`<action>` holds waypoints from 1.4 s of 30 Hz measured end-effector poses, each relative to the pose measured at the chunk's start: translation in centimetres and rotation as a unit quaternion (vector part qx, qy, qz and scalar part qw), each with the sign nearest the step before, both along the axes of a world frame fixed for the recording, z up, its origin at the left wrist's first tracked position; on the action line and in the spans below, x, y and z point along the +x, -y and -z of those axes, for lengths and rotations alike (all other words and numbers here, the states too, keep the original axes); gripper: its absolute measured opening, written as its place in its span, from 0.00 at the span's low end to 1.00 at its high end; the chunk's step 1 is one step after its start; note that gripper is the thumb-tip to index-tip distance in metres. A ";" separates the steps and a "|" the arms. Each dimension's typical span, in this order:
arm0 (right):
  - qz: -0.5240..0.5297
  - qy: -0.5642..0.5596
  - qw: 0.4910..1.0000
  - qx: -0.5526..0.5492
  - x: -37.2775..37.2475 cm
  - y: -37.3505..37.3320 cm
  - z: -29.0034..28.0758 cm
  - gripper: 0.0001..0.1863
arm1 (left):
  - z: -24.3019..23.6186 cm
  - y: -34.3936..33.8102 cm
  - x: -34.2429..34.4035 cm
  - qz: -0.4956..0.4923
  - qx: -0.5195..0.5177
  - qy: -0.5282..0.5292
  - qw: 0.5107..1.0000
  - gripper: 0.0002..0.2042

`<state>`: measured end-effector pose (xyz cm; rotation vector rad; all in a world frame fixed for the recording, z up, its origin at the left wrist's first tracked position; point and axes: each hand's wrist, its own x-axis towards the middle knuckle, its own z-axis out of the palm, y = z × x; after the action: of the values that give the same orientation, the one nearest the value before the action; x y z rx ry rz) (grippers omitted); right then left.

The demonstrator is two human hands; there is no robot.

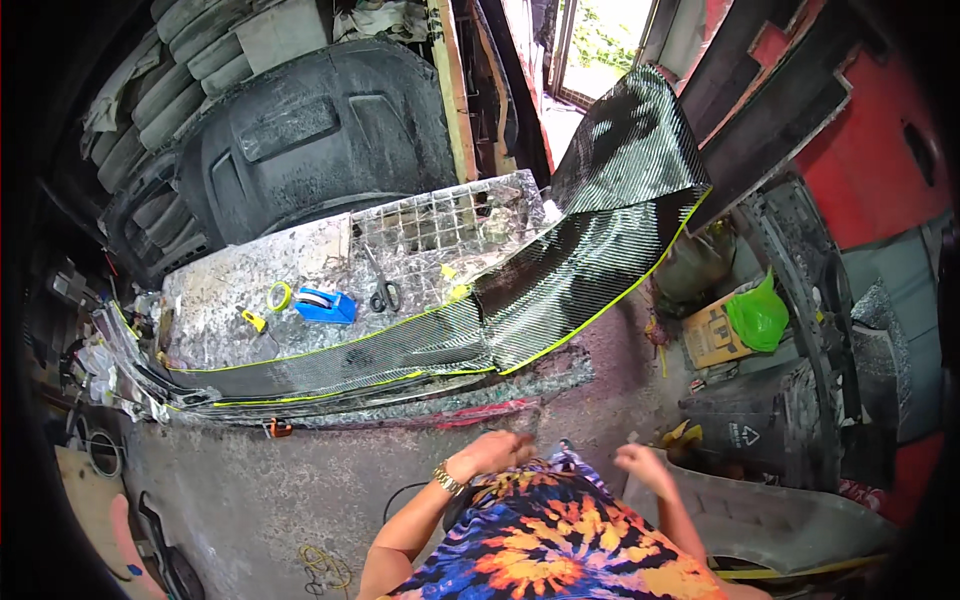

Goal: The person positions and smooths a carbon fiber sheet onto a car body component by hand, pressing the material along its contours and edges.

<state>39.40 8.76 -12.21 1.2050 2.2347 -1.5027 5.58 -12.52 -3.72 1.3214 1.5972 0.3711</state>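
In front of my shirt, my left hand (494, 453) has its fingers curled in and slightly blurred; whatever they may hold is hidden. My right hand (646, 468) hovers farther right, its fingers bent together, and I cannot make out anything in them. Both hands are apart from the workbench. Nearest ahead of them lies a long strip of black woven carbon fibre cloth (590, 270), edged with yellow-green tape. It runs along the bench front, over a curved part, and its right end rises and folds back.
The stained workbench (240, 320) holds scissors (384, 292), a blue tape dispenser (325, 306), a yellow tape roll (279, 295) and a small yellow tool (254, 321). An orange clamp (279, 428) grips its front edge. A cardboard box (708, 338) with a green bag (758, 315) stands right.
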 end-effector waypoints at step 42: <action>-0.528 -0.377 0.715 0.260 -36.9 -25.3 -38.1 0.10 | -6.3 -17.5 0.8 -0.473 0.301 -0.310 0.768 0.14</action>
<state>2.53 34.11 25.86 -0.8906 2.9991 -0.8785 6.36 4.97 2.56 0.9920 2.8486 1.2464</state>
